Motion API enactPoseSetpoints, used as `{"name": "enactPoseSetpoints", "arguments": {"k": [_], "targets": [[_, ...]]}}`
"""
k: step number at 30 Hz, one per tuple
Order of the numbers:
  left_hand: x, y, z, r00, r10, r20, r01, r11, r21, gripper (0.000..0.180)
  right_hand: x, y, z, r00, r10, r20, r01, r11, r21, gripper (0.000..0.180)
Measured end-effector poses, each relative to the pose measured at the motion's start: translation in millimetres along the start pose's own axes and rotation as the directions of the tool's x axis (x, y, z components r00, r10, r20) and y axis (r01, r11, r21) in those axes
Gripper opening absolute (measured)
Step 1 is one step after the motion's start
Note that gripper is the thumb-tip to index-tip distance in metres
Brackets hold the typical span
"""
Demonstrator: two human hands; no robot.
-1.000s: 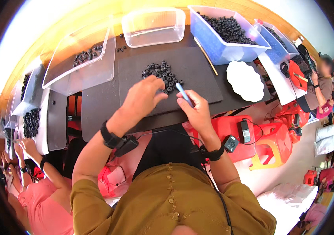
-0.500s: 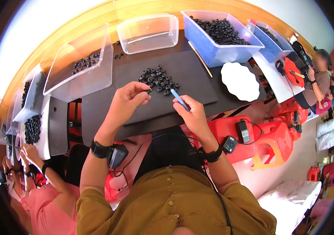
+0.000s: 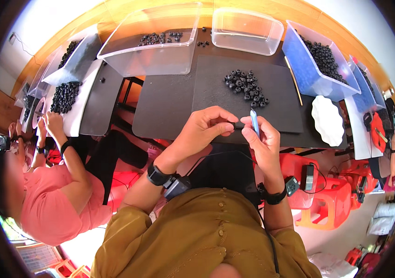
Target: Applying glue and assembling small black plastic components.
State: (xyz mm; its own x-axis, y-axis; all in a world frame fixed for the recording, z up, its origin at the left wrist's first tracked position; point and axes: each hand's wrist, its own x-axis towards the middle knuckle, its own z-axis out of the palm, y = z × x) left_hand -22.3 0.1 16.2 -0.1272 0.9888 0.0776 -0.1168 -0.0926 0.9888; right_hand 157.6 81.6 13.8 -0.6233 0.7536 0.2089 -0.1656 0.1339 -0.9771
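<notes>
My left hand (image 3: 207, 129) pinches a small black part (image 3: 238, 125) like those in the pile, mostly hidden by the fingers. Beside it, my right hand (image 3: 266, 141) grips a slim light-blue pen-shaped tool (image 3: 254, 122), its pale tip pointing up and away from me. The two hands almost meet at the near edge of a dark board (image 3: 207, 88) on the table. On that board, just beyond them, lies a loose pile of small round black parts (image 3: 245, 87), several showing a hole in the middle.
Past the board stand a clear bin (image 3: 160, 58) with some black parts and another clear bin (image 3: 248, 45). Rightward are a bluish bin (image 3: 315, 76) full of parts, a wooden stick (image 3: 293, 81) and a white scalloped plate (image 3: 326, 121). A person in pink (image 3: 67, 204) works at left; red stools (image 3: 327, 204) stand right.
My hands have come together, the left holding the black part close to the right hand's fingers. The blue tool now points more upright. The view has swung left, showing more of the co-worker.
</notes>
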Motion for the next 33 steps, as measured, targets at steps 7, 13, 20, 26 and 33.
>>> {"name": "enactPoseSetpoints", "arguments": {"k": [7,13,20,26,33], "targets": [[-13.0,1.3,5.8,0.999,-0.020,-0.049,0.018,0.998,-0.056,0.009,-7.1,15.4,15.6,0.999,0.039,-0.009,-0.038,0.997,0.067,0.015],[-16.4,-13.1,11.2,0.995,0.029,-0.092,-0.029,1.000,0.003,0.010,-13.5,26.7,17.5,0.999,-0.023,-0.033,0.024,0.999,0.043,0.011],[-24.1,-14.6,13.4,0.992,-0.014,-0.126,0.014,1.000,0.003,0.009,-35.8,30.3,15.2,1.000,-0.023,0.017,0.024,0.997,-0.073,0.015],[-34.8,-0.4,20.0,0.993,0.008,-0.120,-0.004,0.999,0.035,0.010,-71.2,59.4,-3.4,0.998,-0.046,0.034,0.052,0.969,-0.242,0.021],[-27.8,6.8,14.0,0.982,0.111,-0.153,-0.096,0.990,0.103,0.010,-103.8,124.4,-91.6,0.957,0.129,-0.262,-0.275,0.699,-0.660,0.021]]}}
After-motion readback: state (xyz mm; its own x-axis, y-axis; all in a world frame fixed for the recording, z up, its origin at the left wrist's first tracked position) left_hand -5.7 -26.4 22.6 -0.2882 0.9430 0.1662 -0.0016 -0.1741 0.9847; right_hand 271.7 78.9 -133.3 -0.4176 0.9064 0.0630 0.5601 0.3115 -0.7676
